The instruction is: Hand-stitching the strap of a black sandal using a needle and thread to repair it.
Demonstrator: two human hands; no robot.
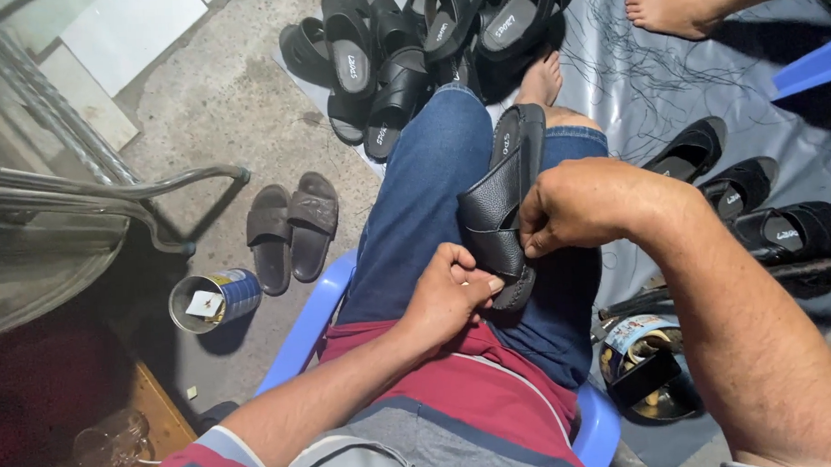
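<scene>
Both hands are on it: our right hand (576, 205) pinches the strap edge of the black leather sandal (505, 207), while our left hand (450, 292), fingers curled, nips its near end by the sole rim. We keep the sandal propped on our lap, against the blue jeans (423, 196), probably so the strap faces us. Its long axis runs away from us, far end pointing toward the pile of black sandals (409, 50) on the grey sheet (631, 79). Beside our blue chair (313, 325) sit a tin can (213, 300) and brown slippers (291, 229).
</scene>
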